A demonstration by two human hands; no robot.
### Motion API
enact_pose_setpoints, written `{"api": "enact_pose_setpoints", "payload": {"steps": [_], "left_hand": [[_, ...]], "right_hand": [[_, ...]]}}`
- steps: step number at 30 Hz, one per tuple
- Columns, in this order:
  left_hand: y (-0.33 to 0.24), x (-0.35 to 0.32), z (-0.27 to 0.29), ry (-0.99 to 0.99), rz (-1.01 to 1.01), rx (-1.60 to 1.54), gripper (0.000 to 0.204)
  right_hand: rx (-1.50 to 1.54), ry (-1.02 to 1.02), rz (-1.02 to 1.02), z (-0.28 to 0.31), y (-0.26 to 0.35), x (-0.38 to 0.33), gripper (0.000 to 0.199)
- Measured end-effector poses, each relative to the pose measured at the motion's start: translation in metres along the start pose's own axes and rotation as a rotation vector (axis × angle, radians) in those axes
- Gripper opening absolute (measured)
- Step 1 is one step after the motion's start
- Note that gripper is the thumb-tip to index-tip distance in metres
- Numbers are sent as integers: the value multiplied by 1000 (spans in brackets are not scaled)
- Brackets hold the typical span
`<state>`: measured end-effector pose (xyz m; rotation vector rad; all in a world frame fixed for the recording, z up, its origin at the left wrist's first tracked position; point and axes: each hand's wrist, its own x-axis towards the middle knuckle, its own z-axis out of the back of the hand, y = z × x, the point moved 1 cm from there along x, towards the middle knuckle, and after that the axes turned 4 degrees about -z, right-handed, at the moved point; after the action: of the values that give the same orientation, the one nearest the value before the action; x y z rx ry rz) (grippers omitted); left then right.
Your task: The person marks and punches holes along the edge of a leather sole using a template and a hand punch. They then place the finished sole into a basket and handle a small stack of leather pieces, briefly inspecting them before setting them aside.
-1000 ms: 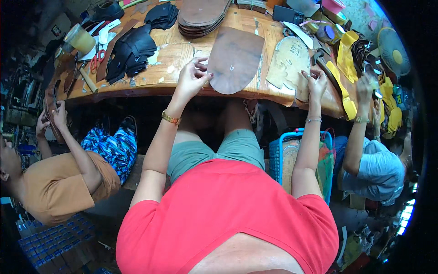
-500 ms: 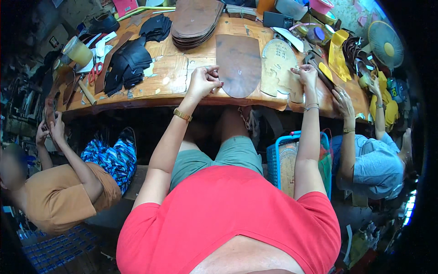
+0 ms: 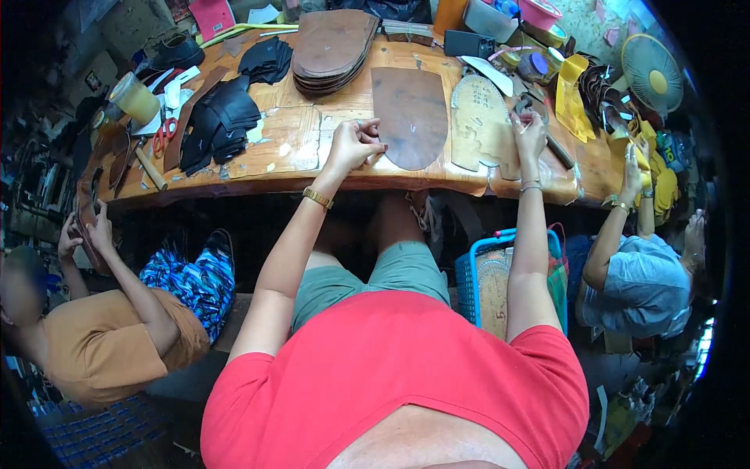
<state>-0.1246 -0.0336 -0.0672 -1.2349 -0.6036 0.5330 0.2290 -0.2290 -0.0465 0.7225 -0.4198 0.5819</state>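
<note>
Visitor: Start at your far left. What's there?

Me: A co-worker's hand [image 3: 99,229] on a brown leather strip [image 3: 85,202]. Then, on the table [image 3: 295,117], a wooden handle [image 3: 150,167] and red scissors [image 3: 165,134], probably set aside where they don't crowd the middle. The black pieces [image 3: 220,127] lie heaped beside them.

Visitor: And the brown stack [image 3: 332,35]?

Me: Toward the back, rounded ends away from me. I'd guess piling the panels keeps the front free.

Visitor: Your left hand [image 3: 353,147]?

Me: Half curled, thumb and fingertips at the left edge of the single brown panel [image 3: 410,117]. I can't tell whether they pinch it or only touch. The panel lies flat near the table's front, rounded end toward me, which seems to put that edge in easy reach.

Visitor: Next to it?

Me: A tan piece [image 3: 478,116], flat, its rounded end pointing away. My right hand [image 3: 531,137] is by its right side, fingers bent inward; whether they hold anything, I can't tell.

Visitor: Beyond that?

Me: A dark-handled tool [image 3: 559,152], then a yellow piece [image 3: 574,94], nearer the co-worker on my right, likely for that person's reach.
</note>
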Motion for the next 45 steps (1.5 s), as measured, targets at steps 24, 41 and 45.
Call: {"api": "enact_pose_setpoints", "payload": {"steps": [24,41,45], "left_hand": [[6,-3,-4,26,-84,-38,53],[5,-6,-3,2,-107,-62,54],[4,-5,-6,-16,-128,-85,54]], "right_hand": [[826,395,82,-70,100,-37,20],[688,460,250,-88,112,-34,13],[728,420,209,-90,108,-33,14]]}}
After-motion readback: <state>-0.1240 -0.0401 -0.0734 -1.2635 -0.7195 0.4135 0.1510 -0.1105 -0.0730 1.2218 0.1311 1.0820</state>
